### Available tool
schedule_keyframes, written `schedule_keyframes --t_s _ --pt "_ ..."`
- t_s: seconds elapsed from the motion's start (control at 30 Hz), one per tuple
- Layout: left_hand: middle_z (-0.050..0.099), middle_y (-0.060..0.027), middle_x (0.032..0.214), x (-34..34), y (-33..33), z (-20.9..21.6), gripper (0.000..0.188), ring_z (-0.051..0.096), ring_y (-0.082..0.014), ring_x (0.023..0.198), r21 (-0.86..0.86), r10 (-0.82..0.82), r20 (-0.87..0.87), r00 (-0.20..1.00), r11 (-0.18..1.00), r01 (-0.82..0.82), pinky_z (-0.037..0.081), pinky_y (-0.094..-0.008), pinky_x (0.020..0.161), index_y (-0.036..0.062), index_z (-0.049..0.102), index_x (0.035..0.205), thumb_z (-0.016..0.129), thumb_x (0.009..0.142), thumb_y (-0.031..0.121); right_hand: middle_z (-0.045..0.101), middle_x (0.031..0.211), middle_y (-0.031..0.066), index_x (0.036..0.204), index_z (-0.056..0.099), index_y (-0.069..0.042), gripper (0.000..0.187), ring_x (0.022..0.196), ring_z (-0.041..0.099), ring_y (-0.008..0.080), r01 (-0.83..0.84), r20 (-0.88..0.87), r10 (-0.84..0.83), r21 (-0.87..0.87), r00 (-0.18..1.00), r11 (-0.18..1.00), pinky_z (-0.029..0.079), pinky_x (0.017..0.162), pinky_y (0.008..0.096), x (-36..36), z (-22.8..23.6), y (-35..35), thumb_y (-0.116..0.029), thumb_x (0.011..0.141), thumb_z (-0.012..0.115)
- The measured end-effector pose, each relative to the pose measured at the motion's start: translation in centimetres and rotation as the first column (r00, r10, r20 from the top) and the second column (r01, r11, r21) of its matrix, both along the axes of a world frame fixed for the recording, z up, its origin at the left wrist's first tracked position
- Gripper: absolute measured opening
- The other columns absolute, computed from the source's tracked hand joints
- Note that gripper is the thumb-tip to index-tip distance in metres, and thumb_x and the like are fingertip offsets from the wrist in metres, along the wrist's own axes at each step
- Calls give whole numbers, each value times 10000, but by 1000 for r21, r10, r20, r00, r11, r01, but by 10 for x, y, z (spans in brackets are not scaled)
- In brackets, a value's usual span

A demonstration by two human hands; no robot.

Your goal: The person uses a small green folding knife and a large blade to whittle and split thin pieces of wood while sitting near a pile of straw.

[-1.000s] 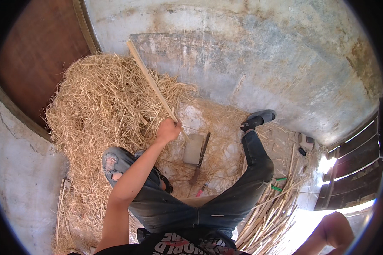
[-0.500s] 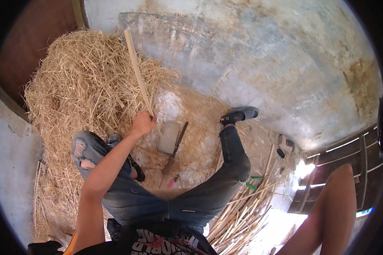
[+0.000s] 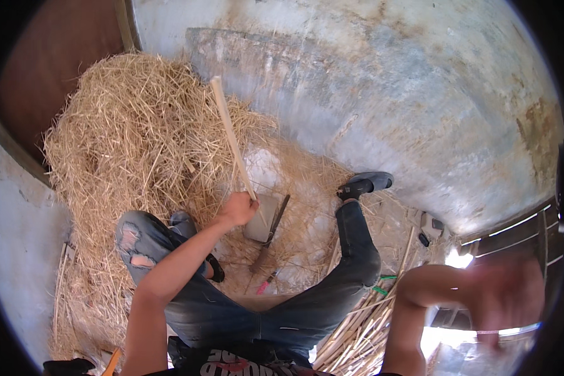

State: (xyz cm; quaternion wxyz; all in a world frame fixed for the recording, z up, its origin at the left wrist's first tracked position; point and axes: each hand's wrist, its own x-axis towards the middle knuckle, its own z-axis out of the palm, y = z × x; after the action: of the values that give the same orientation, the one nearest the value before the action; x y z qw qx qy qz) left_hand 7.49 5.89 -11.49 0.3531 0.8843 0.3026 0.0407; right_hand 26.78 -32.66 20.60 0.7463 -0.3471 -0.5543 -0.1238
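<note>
My left hand (image 3: 239,210) is closed around the lower end of a long, pale split bamboo or wooden strip (image 3: 229,131), which slants up and away in front of the straw. My right hand (image 3: 507,291) is raised at the far right with the elbow bent. Motion smears its fingers, so I cannot see whether they hold anything. Just beyond my left hand, on the ground, lies a flat grey block (image 3: 262,227). Beside it rests a long knife (image 3: 278,219) with a dark blade and a brownish handle. A small pink-handled tool (image 3: 266,284) lies nearer to me.
A large straw heap (image 3: 131,119) fills the left side against the walls. Thin sticks (image 3: 357,332) with green ties lie in a bundle at the lower right. My jeans-clad legs (image 3: 357,250) spread around the work spot. A stained wall (image 3: 382,100) curves along the back.
My right arm has swung, bringing the hand into view, blurred at the right. My left hand, still gripping the strip, sits lower and further right in the picture; the whole view has shifted slightly.
</note>
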Motion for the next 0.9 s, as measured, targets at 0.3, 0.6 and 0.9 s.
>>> schedule_keyframes --t_s 0.3,0.6,0.9 --pt "700 -282 902 36 -11 6 324 686 -443 908 -67 -72 26 997 995 73 547 -497 824 29 716 1092 590 972 302 734 799 174 888 723 -19 272 803 732 275 -170 -187 -435 -982 881 78 558 735 391 6 -510 167 -290 867 706" --pt "714 -219 1049 23 0 61 502 698 -326 1006 35 -1 548 836 999 -21 542 -422 879 -55 540 1342 528 1034 342 651 1171 327 1230 541 85 684 1134 633 454 -214 -92 -384 -934 919 -287 512 959 485 -120 -599 146 -439 838 740" --pt "709 -140 1033 60 3 177 435 693 -211 949 -166 110 871 479 983 76 544 -357 855 -11 509 1328 352 1114 333 658 1199 294 1151 634 65 585 1190 610 416 29 145 -250 -909 958 -415 506 996 466 -122 -606 160 -445 868 673"
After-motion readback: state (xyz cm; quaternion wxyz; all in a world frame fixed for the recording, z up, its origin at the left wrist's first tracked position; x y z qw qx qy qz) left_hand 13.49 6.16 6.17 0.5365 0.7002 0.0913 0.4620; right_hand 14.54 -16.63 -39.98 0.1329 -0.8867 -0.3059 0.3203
